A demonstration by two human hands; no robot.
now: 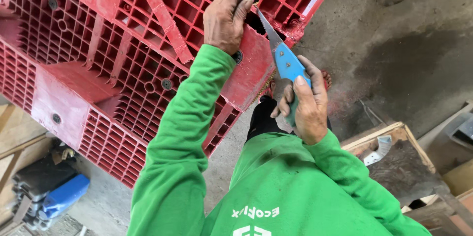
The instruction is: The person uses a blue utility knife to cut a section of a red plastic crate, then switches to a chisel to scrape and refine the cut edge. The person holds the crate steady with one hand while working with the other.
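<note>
A large red plastic pallet (123, 58) with a grid of ribs stands tilted on its edge and fills the upper left. My left hand (225, 19) grips its top corner rim, a ring on one finger. My right hand (304, 102) holds a small handsaw (282, 53) by its blue handle. The toothed blade points up and its tip meets the pallet's edge just right of my left hand. Both my arms wear green sleeves.
A wooden crate (394, 152) with dark debris and a white piece sits at the right on the concrete floor (404, 58). A blue container (64, 196) and dark stacked parts lie at the lower left. Cables are at the top right.
</note>
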